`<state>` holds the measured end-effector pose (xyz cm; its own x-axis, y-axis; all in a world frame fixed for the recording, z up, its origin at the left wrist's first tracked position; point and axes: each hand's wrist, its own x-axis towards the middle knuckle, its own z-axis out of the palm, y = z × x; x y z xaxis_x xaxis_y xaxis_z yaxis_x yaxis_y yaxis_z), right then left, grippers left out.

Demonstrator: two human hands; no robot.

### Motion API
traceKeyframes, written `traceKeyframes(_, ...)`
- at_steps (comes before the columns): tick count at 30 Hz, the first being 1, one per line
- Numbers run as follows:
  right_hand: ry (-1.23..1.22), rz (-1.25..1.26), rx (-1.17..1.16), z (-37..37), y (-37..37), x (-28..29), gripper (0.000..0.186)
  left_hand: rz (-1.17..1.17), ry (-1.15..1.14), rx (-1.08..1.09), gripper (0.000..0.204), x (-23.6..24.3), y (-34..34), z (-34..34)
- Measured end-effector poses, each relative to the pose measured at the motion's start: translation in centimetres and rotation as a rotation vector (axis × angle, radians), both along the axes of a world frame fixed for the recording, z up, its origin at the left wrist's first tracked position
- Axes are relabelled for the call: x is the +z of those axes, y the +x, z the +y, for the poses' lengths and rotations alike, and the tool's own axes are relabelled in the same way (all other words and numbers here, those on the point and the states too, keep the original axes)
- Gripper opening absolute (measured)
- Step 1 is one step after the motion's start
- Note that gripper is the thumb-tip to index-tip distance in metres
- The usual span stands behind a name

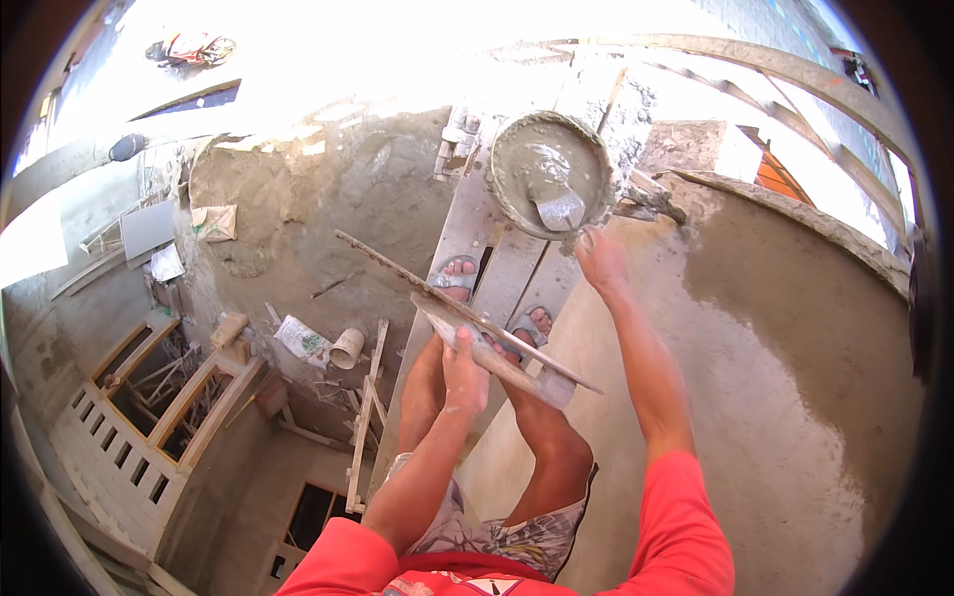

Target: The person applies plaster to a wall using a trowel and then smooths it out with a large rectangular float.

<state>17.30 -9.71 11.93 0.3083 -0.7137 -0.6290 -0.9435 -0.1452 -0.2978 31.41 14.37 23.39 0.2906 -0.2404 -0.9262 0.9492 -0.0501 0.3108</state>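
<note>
My left hand (463, 375) is closed round a long, mortar-stained plasterer's hawk (397, 276), seen nearly edge-on and slanting down to the right in front of my legs. Beyond it, a round bucket (500, 199) of wet grey mortar (527, 149) stands on the planks. A trowel (561, 211) lies with its flat blade in the mortar at the bucket's near side. My right hand (602, 260) is closed at the near right rim, by the trowel; its fingers partly hide the handle.
My sandalled feet stand on narrow raised planks (512, 266). At right runs a plastered wall (715, 368) with a darker wet patch. Far below on the left lie a sand heap (248, 179), a pail (347, 349) and wooden frames (149, 382). A curved rail (795, 70) crosses the upper right.
</note>
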Motion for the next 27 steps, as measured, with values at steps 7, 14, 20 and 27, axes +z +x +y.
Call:
traceKeyframes(7,-0.175,-0.176,-0.090,4.9,-6.2,-3.2,0.043,-0.022,0.015,-0.055,0.046,0.3,0.3,-0.1)
traceKeyframes(14,-0.248,-0.190,-0.141,3.9,-5.2,-1.3,0.043,-0.023,-0.060,-0.209,0.047,0.2,0.2,-1.9)
traceKeyframes(20,-0.189,-0.336,-0.247,4.1,-5.2,9.3,0.041,-0.120,-0.184,-0.285,0.049,1.5,0.8,-2.2)
traceKeyframes(27,-0.223,-0.293,-0.326,1.1,-11.4,33.2,0.042,-0.221,-0.277,-0.263,0.047,2.0,-0.9,-2.5)
